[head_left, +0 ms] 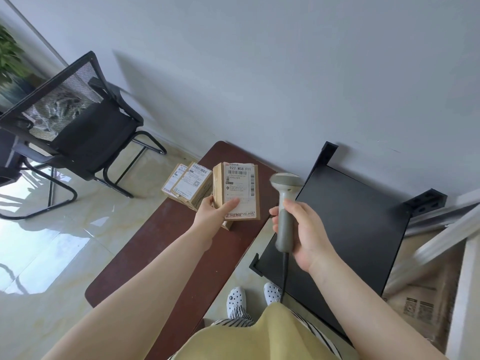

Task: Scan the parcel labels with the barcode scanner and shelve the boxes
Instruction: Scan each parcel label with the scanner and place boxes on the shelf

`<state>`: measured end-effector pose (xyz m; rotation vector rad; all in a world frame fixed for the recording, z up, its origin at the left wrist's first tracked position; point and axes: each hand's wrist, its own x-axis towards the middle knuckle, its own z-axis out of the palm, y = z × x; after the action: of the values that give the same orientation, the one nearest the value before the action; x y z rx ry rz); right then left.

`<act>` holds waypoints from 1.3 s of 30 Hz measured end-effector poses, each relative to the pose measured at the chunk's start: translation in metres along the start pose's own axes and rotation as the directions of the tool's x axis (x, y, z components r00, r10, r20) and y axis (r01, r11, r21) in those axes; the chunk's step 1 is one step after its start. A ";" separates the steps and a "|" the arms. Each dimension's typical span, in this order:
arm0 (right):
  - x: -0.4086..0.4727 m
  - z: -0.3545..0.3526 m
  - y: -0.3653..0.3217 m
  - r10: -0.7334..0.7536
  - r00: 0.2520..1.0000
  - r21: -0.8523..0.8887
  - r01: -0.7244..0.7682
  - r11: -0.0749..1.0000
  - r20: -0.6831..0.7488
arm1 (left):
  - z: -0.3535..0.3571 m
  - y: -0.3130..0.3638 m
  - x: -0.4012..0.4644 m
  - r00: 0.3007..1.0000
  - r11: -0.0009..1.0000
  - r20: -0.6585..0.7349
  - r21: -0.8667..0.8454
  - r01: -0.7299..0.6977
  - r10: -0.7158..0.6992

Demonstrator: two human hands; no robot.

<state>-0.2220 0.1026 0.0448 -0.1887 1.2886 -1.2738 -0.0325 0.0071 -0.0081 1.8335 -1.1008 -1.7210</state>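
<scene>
Cardboard box [237,190] L; scanner [285,211] R

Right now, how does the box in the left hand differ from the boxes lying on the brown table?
The held box is lifted off the brown table by the left hand; the stacked boxes lie on it, untouched. The held box faces the camera squarely, near the barcode scanner in the right hand; the stacked boxes lie slanted. All are brown cardboard with white labels.
</scene>
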 end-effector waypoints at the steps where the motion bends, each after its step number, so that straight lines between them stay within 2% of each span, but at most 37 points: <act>1: 0.007 -0.008 0.005 -0.028 0.995 -0.037 0.024 0.999 -0.094 | -0.001 -0.001 0.000 1.000 1.000 0.006 -0.006 -0.002 0.002; 3: 0.024 -0.030 0.014 -0.075 0.958 -0.115 0.045 0.992 -0.278 | -0.003 -0.005 0.000 1.000 1.000 0.008 -0.017 0.003 -0.003; 7: 0.048 -0.075 0.026 -0.089 0.828 -0.148 0.008 0.989 -0.553 | -0.002 -0.012 0.000 1.000 0.999 0.021 -0.040 0.015 -0.014; 9: 0.056 -0.094 0.032 -0.082 0.782 -0.167 -0.029 0.986 -0.618 | 0.001 -0.012 -0.003 0.999 0.999 0.043 -0.041 0.017 -0.015; 12: 0.065 -0.111 0.040 -0.102 0.752 -0.233 -0.070 0.970 -0.652 | 0.008 -0.011 -0.007 0.998 0.999 0.057 -0.049 0.018 -0.015; 19: 0.074 -0.127 0.051 -0.128 0.731 -0.405 -0.215 0.889 -0.670 | 0.030 -0.008 -0.025 0.997 0.998 0.074 -0.056 0.001 0.003; 24: 0.071 -0.131 0.052 -0.197 0.752 -0.522 -0.222 0.824 -0.629 | 0.043 -0.008 -0.043 0.997 0.997 0.075 -0.071 -0.005 0.010; 32: 0.060 -0.140 0.052 -0.212 0.793 -0.577 -0.204 0.791 -0.571 | 0.057 -0.015 -0.076 0.996 0.980 0.036 -0.182 -0.078 0.086; 36: 0.038 -0.123 0.043 -0.226 0.812 -0.490 -0.083 0.868 -0.538 | 0.045 -0.018 -0.098 0.991 0.973 0.013 -0.191 -0.131 0.136; 37: 0.029 -0.113 0.041 -0.232 0.852 -0.450 -0.005 0.893 -0.470 | 0.041 -0.020 -0.105 0.989 0.970 0.011 -0.196 -0.144 0.149; 39: -0.001 -0.088 0.041 -0.262 0.933 -0.405 0.146 0.902 -0.247 | 0.033 -0.027 -0.121 0.983 0.961 0.008 -0.213 -0.176 0.182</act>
<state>-0.2660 0.1642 -0.0155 -0.4346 1.8152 -1.2489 -0.0488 0.1231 0.0448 1.5370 -1.0177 -1.6908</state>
